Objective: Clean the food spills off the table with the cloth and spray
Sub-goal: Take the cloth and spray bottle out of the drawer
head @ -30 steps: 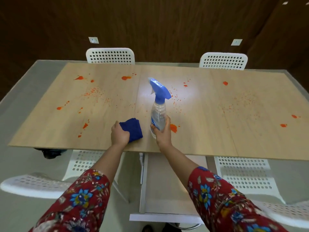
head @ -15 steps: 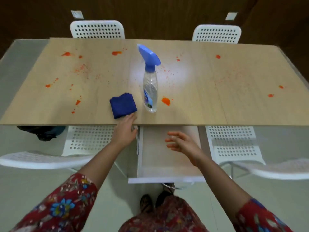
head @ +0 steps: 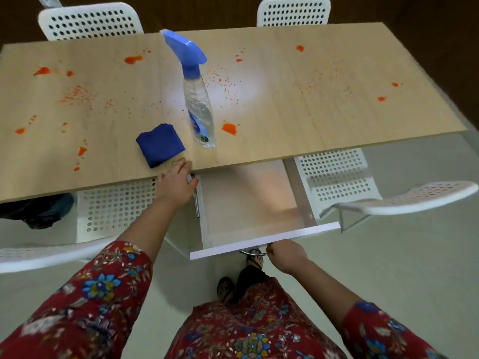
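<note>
A folded blue cloth (head: 160, 145) lies near the front edge of the wooden table (head: 298, 120). Just to its right stands a clear spray bottle (head: 198, 110) with a blue trigger head. Orange food spills (head: 229, 128) dot the tabletop, one blob right beside the bottle. My left hand (head: 176, 183) rests flat on the table's front edge, just below the cloth, holding nothing. My right hand (head: 285, 255) is closed around the metal handle (head: 252, 253) of a white drawer (head: 264, 242) that stands pulled out from under the table.
White perforated chairs stand at the far side (head: 90, 20) (head: 294, 10) and under the near edge (head: 334, 174) (head: 114, 203). A dark bag (head: 39, 211) sits under the table at left. My feet (head: 241, 283) are below the drawer.
Both hands let go of cloth and bottle and drew back. My right hand dropped to the drawer handle and closed on it. My view tipped further down.
</note>
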